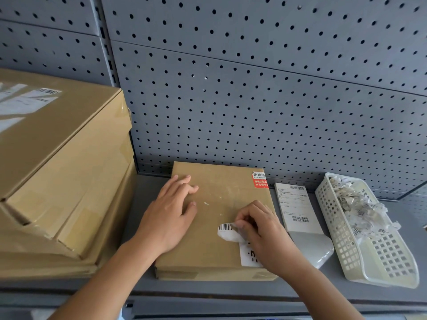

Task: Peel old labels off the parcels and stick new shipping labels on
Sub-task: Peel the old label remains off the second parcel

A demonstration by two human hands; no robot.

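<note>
I was in the peeling step. The parcel [208, 248] lay flat on the shelf [231, 289], and my left hand [171, 213] was spread on its top, fingers straight, pinning it down. My right hand [261, 234] pinched the lifted edge of the old label [227, 232], a torn white remnant with a barcode near the box's front right corner. I judged the next move needed a slow, low pull, then a drop into the basket [346, 262] before taking a new label [295, 209] from just beside the parcel.
</note>
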